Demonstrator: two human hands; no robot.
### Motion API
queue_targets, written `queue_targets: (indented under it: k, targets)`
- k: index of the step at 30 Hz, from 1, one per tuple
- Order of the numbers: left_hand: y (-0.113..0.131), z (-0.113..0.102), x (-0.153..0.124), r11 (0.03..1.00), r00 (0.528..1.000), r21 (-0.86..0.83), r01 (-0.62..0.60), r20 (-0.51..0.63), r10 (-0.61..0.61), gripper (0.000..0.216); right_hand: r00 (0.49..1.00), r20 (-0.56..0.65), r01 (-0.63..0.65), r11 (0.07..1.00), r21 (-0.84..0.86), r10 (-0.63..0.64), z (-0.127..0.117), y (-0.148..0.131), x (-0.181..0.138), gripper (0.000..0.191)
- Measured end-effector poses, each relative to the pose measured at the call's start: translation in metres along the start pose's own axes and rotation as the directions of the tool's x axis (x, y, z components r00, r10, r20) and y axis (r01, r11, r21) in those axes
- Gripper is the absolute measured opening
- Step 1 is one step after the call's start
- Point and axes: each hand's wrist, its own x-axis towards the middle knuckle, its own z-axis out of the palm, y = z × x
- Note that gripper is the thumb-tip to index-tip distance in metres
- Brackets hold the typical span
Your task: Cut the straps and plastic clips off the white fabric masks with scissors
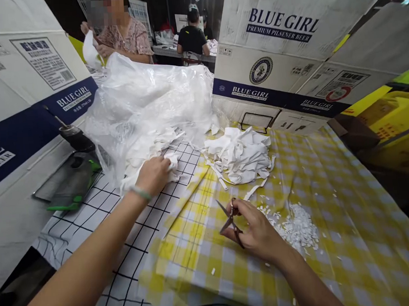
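Observation:
My right hand (254,228) grips a pair of small scissors (227,218) over the yellow checked cloth, with the blades spread apart and nothing between them. My left hand (154,174) rests at a heap of white fabric pieces (141,154), its bent fingers closed on some of the fabric; the fingertips are partly hidden. A second heap of white fabric pieces with narrow straps (240,155) lies ahead of my right hand. Beside my right wrist is a scatter of tiny white clippings (299,225).
A clear plastic bag (153,91) bulges behind the left heap. Cartons stand as walls at left (33,89) and right (264,54). A dark tool with a thin shaft (75,134) is by the left carton. A co-worker (126,38) holds white material across the table; others sit farther back.

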Motion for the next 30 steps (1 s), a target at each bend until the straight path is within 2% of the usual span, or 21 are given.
queue_targets:
  k: [3, 5, 7, 8, 10, 12, 14, 17, 19, 21, 22, 24, 25, 26, 27, 28, 29, 30]
  targets:
    - [0.016, 0.008, -0.077, 0.991, 0.992, -0.065, -0.114, -0.062, 0.110, 0.016, 0.991, -0.017, -0.133, 0.990, 0.045, 0.134, 0.004, 0.012, -0.017, 0.031]
    - [0.039, 0.016, -0.124, 0.934, 0.947, -0.232, -0.272, -0.234, 0.218, 0.014, 0.976, -0.031, -0.211, 0.971, 0.111, 0.216, 0.013, 0.018, -0.024, 0.032]
    - [0.067, 0.025, -0.154, 0.858, 0.922, -0.389, -0.334, -0.325, 0.212, 0.012, 0.961, -0.040, -0.258, 0.939, 0.228, 0.274, 0.027, 0.020, -0.025, 0.034]
    - [0.079, 0.028, -0.163, 0.826, 0.928, -0.455, -0.334, -0.314, 0.202, 0.013, 0.955, -0.033, -0.271, 0.916, 0.295, 0.293, 0.034, 0.019, -0.025, 0.035]
    - [0.097, 0.033, -0.171, 0.760, 0.942, -0.558, -0.333, -0.222, 0.251, 0.015, 0.949, 0.001, -0.293, 0.879, 0.377, 0.316, 0.046, 0.016, -0.025, 0.036]
    - [0.102, 0.033, -0.174, 0.684, 0.927, -0.637, -0.355, -0.147, 0.345, 0.019, 0.939, 0.025, -0.330, 0.881, 0.339, 0.342, 0.052, 0.014, -0.025, 0.031]
    - [0.094, 0.031, -0.175, 0.651, 0.923, -0.666, -0.365, -0.168, 0.345, 0.024, 0.925, 0.005, -0.368, 0.897, 0.246, 0.379, 0.052, 0.016, -0.027, 0.021]
    - [0.064, 0.027, -0.168, 0.791, 0.944, -0.531, -0.304, -0.281, 0.174, 0.032, 0.906, -0.089, -0.378, 0.886, 0.269, 0.413, 0.044, 0.023, -0.032, 0.017]
    - [0.042, 0.025, -0.156, 0.865, 0.955, -0.428, -0.262, -0.245, 0.168, 0.033, 0.893, -0.151, -0.358, 0.871, 0.336, 0.425, 0.034, 0.028, -0.035, 0.021]
    - [0.029, 0.021, -0.143, 0.867, 0.966, -0.427, -0.256, -0.146, 0.213, 0.022, 0.877, -0.185, -0.341, 0.845, 0.413, 0.444, 0.024, 0.028, -0.038, 0.027]
    - [0.028, 0.017, -0.138, 0.860, 0.970, -0.450, -0.240, -0.149, 0.193, 0.017, 0.871, -0.184, -0.332, 0.822, 0.462, 0.455, 0.018, 0.025, -0.039, 0.030]
    - [0.039, 0.007, -0.137, 0.805, 0.977, -0.569, -0.167, -0.206, 0.057, 0.011, 0.868, -0.173, -0.297, 0.767, 0.570, 0.465, 0.004, 0.013, -0.043, 0.033]
    - [0.050, 0.001, -0.140, 0.719, 0.985, -0.686, -0.109, -0.171, -0.013, 0.011, 0.874, -0.173, -0.267, 0.748, 0.608, 0.453, -0.003, 0.004, -0.046, 0.033]
    - [0.063, -0.005, -0.145, 0.568, 0.997, -0.823, -0.025, -0.064, -0.049, 0.012, 0.888, -0.175, -0.229, 0.741, 0.632, 0.424, -0.011, -0.006, -0.050, 0.032]
    - [0.077, -0.010, -0.151, 0.339, 0.992, -0.933, 0.118, 0.124, -0.003, 0.015, 0.908, -0.171, -0.191, 0.740, 0.645, 0.383, -0.018, -0.016, -0.056, 0.031]
    - [0.090, -0.015, -0.156, 0.078, 0.944, -0.945, 0.316, 0.322, 0.073, 0.020, 0.933, -0.151, -0.152, 0.739, 0.656, 0.325, -0.027, -0.025, -0.064, 0.030]
    - [0.100, -0.018, -0.159, -0.159, 0.873, -0.859, 0.486, 0.469, 0.132, 0.024, 0.961, -0.105, -0.122, 0.735, 0.667, 0.255, -0.035, -0.033, -0.074, 0.029]
    - [0.108, -0.020, -0.160, -0.353, 0.806, -0.730, 0.585, 0.572, 0.152, 0.025, 0.983, -0.029, -0.114, 0.729, 0.675, 0.182, -0.043, -0.038, -0.085, 0.030]
